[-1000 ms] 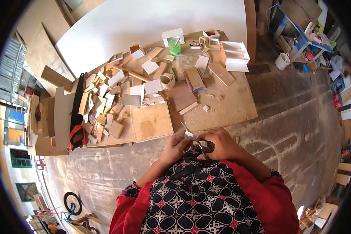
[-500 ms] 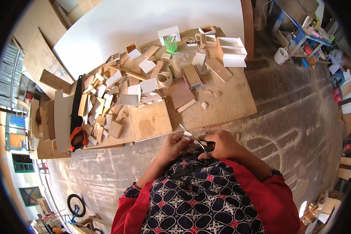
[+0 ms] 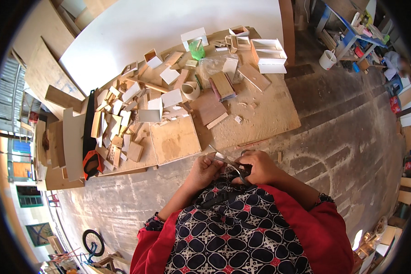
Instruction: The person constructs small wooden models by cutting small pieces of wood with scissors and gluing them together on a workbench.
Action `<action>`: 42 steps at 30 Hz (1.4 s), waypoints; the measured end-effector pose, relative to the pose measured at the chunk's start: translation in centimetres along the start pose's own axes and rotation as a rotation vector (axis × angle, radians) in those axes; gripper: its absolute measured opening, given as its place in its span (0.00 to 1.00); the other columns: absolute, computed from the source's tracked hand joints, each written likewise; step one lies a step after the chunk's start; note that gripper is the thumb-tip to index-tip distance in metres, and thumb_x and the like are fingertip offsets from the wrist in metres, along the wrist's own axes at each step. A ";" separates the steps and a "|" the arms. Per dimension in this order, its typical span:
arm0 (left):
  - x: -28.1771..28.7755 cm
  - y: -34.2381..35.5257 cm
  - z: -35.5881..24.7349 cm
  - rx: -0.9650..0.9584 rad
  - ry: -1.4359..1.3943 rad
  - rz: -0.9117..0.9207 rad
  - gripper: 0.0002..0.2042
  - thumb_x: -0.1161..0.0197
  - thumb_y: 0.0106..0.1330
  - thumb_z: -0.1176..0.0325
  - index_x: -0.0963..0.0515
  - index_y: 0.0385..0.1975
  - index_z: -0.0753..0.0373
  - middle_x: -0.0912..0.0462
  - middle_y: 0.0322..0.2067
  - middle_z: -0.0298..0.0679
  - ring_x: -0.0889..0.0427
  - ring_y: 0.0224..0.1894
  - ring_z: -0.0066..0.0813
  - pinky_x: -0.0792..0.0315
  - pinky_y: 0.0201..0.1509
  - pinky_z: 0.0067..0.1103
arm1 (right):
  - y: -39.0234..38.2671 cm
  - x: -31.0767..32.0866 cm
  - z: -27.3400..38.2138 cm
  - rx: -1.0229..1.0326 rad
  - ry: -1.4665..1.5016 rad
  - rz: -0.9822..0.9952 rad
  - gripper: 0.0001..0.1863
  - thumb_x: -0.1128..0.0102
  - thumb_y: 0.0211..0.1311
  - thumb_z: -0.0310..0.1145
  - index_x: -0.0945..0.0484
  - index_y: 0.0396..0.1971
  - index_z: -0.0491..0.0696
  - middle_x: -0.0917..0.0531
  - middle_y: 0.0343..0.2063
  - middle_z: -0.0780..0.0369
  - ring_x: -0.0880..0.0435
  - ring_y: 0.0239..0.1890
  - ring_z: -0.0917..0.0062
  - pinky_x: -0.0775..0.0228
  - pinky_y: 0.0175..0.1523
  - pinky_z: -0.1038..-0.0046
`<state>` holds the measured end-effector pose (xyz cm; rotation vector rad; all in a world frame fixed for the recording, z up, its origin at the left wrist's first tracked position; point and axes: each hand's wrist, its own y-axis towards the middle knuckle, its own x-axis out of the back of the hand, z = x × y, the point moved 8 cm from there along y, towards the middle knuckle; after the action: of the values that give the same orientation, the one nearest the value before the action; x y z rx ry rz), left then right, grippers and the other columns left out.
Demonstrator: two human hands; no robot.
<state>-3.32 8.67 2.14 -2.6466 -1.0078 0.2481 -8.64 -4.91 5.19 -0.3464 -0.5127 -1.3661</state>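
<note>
My two hands are close together in front of my chest, just off the near edge of the workbench. My right hand [image 3: 261,167] is closed around the dark handles of a pair of scissors [image 3: 236,167], whose blades point left toward the other hand. Between the fingertips of my left hand [image 3: 202,172] is a small, thin white piece [image 3: 219,155], right at the scissor blades. A thin pale tip sticks up beyond those fingers. The exact kind of the white piece is too small to tell.
The wooden workbench [image 3: 265,123] carries a heap of wood offcuts [image 3: 123,118], a sanding block [image 3: 223,86], a green cup [image 3: 197,49] and a white divided box [image 3: 268,51]. An orange-handled handsaw [image 3: 92,162] lies at its left end. A white bucket [image 3: 327,60] stands on the floor, far right.
The scissors have shifted slightly at the white piece, and their blades look a little closer together. Both hands keep nearly the same place. The whole view has moved slightly.
</note>
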 end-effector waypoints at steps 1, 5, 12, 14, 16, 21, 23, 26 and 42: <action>0.0 0.0 0.1 0.003 0.010 -0.011 0.09 0.49 0.68 0.68 0.26 0.28 0.64 0.27 0.20 0.28 0.31 0.20 0.13 0.39 0.22 0.13 | -0.1 0.0 -0.2 0.000 -0.012 -0.020 0.24 0.24 0.31 0.44 0.19 0.29 0.45 0.23 0.21 0.58 0.22 0.26 0.64 0.31 0.33 0.68; -0.2 0.2 -0.4 0.017 -0.083 -0.034 0.09 0.49 0.68 0.68 0.25 0.30 0.65 0.25 0.20 0.29 0.31 0.20 0.13 0.38 0.22 0.13 | -0.5 0.3 -0.9 0.008 -0.059 -0.076 0.22 0.24 0.30 0.42 0.20 0.27 0.45 0.23 0.20 0.58 0.22 0.24 0.63 0.31 0.30 0.68; 0.1 0.5 -0.1 -0.010 -0.015 -0.059 0.06 0.47 0.65 0.73 0.23 0.32 0.68 0.21 0.25 0.32 0.28 0.22 0.14 0.35 0.26 0.12 | -0.6 0.9 -0.3 -0.027 0.003 -0.073 0.30 0.23 0.29 0.48 0.19 0.35 0.46 0.23 0.25 0.58 0.22 0.29 0.66 0.31 0.34 0.68; -0.1 0.8 -0.1 0.001 0.046 -0.022 0.07 0.47 0.65 0.73 0.23 0.31 0.68 0.21 0.24 0.32 0.28 0.22 0.14 0.35 0.25 0.12 | -0.7 0.9 -0.3 -0.068 0.035 -0.068 0.32 0.24 0.28 0.53 0.19 0.36 0.48 0.21 0.26 0.57 0.21 0.33 0.63 0.31 0.36 0.66; -0.3 1.1 -0.1 0.015 0.056 -0.007 0.06 0.47 0.65 0.74 0.23 0.31 0.68 0.21 0.24 0.32 0.28 0.22 0.13 0.35 0.25 0.12 | -0.8 0.9 -0.6 -0.088 0.046 -0.064 0.33 0.25 0.28 0.55 0.19 0.36 0.49 0.20 0.27 0.57 0.21 0.34 0.62 0.31 0.38 0.65; -0.9 1.4 -0.6 0.008 -0.028 -0.040 0.06 0.47 0.65 0.74 0.23 0.32 0.67 0.22 0.23 0.31 0.29 0.22 0.13 0.36 0.25 0.12 | -1.1 0.4 -2.0 -0.053 0.058 -0.088 0.30 0.25 0.29 0.55 0.18 0.31 0.48 0.20 0.24 0.57 0.20 0.30 0.62 0.32 0.36 0.67; -1.2 1.7 -0.9 -0.018 -0.038 -0.024 0.07 0.47 0.66 0.72 0.23 0.31 0.67 0.23 0.23 0.31 0.29 0.22 0.13 0.36 0.25 0.12 | -1.2 0.7 -2.2 -0.048 0.066 -0.114 0.28 0.25 0.30 0.54 0.18 0.29 0.48 0.21 0.22 0.57 0.20 0.28 0.62 0.32 0.35 0.66; -1.4 2.4 -1.2 -0.020 -0.024 -0.009 0.08 0.48 0.67 0.70 0.24 0.30 0.66 0.24 0.22 0.30 0.30 0.22 0.13 0.36 0.25 0.12 | -1.4 1.1 -2.6 -0.047 0.040 -0.161 0.25 0.25 0.32 0.53 0.19 0.27 0.49 0.21 0.20 0.58 0.20 0.26 0.62 0.32 0.33 0.65; -1.6 3.7 -2.2 -0.032 0.020 0.059 0.09 0.47 0.65 0.71 0.25 0.25 0.66 0.25 0.19 0.30 0.32 0.21 0.14 0.39 0.24 0.14 | -0.8 2.2 -1.6 -0.062 0.023 -0.229 0.28 0.22 0.29 0.48 0.19 0.30 0.44 0.21 0.23 0.57 0.20 0.28 0.64 0.30 0.33 0.67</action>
<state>-1.68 4.50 3.04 -2.7052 -0.9357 0.2192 -8.89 -7.72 4.93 -0.3294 -0.5029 -1.6083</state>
